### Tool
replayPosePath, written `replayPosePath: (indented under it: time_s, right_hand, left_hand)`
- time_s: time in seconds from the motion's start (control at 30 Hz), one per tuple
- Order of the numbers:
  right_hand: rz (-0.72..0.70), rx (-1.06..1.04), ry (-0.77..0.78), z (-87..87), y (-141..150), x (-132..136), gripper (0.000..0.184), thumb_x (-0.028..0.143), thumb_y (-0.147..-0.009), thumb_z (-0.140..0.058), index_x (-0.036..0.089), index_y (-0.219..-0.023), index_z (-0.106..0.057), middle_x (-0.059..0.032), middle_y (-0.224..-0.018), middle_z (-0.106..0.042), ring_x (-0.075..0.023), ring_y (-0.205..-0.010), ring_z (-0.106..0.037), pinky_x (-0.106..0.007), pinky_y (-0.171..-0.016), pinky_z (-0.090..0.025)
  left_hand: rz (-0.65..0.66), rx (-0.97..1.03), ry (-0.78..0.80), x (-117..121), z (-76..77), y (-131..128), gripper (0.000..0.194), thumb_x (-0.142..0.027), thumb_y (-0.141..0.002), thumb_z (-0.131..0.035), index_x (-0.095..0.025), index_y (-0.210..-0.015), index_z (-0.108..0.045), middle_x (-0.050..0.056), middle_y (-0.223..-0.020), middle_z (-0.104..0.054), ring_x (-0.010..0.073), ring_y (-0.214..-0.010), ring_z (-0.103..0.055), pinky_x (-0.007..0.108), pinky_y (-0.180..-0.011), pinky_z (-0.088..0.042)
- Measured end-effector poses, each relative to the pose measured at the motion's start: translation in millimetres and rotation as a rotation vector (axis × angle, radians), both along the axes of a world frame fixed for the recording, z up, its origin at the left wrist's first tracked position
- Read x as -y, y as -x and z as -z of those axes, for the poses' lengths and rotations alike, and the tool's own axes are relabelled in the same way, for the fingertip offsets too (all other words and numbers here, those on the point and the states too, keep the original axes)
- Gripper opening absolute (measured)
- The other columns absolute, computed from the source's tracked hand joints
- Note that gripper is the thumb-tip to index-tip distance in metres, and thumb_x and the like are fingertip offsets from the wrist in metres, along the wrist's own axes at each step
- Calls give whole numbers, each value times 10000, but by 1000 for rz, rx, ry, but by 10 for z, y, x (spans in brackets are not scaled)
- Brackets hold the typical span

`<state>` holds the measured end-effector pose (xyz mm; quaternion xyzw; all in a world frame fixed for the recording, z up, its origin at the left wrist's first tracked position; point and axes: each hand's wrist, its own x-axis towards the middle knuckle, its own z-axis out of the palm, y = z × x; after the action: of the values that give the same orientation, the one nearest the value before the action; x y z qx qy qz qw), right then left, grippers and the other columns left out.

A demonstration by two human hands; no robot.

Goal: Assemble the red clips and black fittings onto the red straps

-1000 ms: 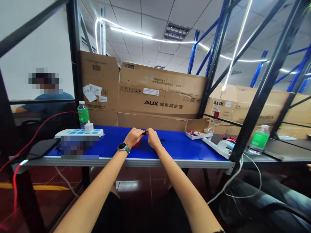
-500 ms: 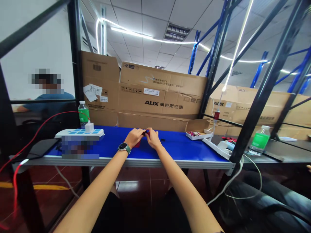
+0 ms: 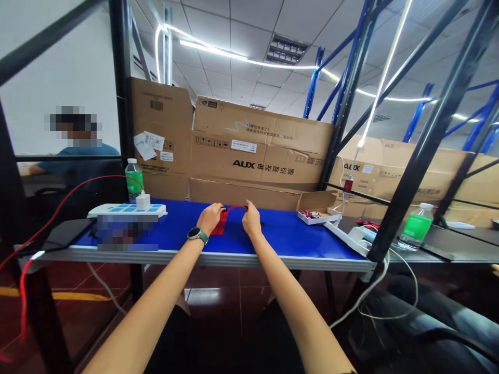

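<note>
My left hand [image 3: 211, 218], with a watch on its wrist, is closed at the middle of the blue tabletop. A small dark piece [image 3: 224, 210] shows at its fingertips; its kind is too small to make out. Beside these fingers lies a flat red piece [image 3: 220, 224], partly covered by the hand. A thin red cord [image 3: 236, 206] arches from near the dark piece across to my right hand [image 3: 251, 218]. The right fingers are pinched on the cord's end. Most of what sits inside each grip is hidden.
On the left are a power strip [image 3: 117, 210] with a white charger [image 3: 143, 201] and a green-labelled bottle [image 3: 134, 179]. An open small box [image 3: 317, 215] stands right. A cardboard wall [image 3: 257, 150] closes the back. A person [image 3: 83, 161] sits beyond the left frame.
My hands, together before, have moved apart sideways. The red cord now shows stretched between them, and more of the flat red piece is visible.
</note>
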<state>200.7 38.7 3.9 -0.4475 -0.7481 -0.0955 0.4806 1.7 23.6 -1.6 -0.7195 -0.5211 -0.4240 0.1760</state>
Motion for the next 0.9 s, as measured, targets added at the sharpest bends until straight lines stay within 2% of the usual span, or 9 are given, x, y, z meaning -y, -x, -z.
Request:
replayPosePath:
  time_s: [0.07,0.13,0.2,0.3,0.6,0.9]
  right_hand:
    - [-11,-2,-12,-4,9,23,377,92,-959,-345,139,-1264,-562,-128,-1114,-670,-206,-983,-624,-285,-849,-441]
    - [26,13,-17,-12,16,57,269,217,-1013,-375,165,-1145,-604,-115,-1048,-680,-209,-921,-633,-275,-784,-428]
    - [71,49,-14,-18,21,87,285,326,-1043,-379,185,-1012,-625,-90,-923,-692,-200,-821,-638,-264,-712,-394]
    - [87,133,-22,-18,31,109,359,359,-1057,-357,196,-876,-620,-65,-789,-691,-180,-705,-630,-263,-647,-334]
    - [28,330,-49,4,87,133,313,340,-1031,-411,202,-881,-649,-62,-773,-724,-171,-679,-649,-256,-621,-298]
    - [60,389,-19,28,82,107,302,345,-1019,-441,215,-866,-668,-70,-799,-747,-178,-677,-651,-262,-608,-297]
  left_hand:
    - [25,-6,-2,-31,14,0,218,-222,-1016,-430,-178,-987,-641,98,-977,-698,211,-949,-656,300,-838,-472]
    - [34,-2,-11,-27,18,-4,210,-201,-1012,-414,-179,-1020,-622,104,-1009,-688,212,-965,-655,301,-844,-476]
    - [10,8,-17,6,16,-13,211,-232,-1018,-405,-186,-1035,-610,108,-1018,-685,216,-961,-659,305,-835,-478]
    - [-41,19,9,63,6,-30,223,-294,-1024,-409,-192,-1035,-607,104,-965,-702,223,-916,-677,305,-798,-476]
    - [-150,73,94,50,-12,-7,244,-337,-1013,-460,-187,-1010,-651,122,-917,-750,237,-899,-713,293,-748,-464]
    - [-113,50,72,18,7,3,258,-377,-1025,-459,-199,-1002,-646,111,-914,-749,229,-892,-712,282,-735,-448]
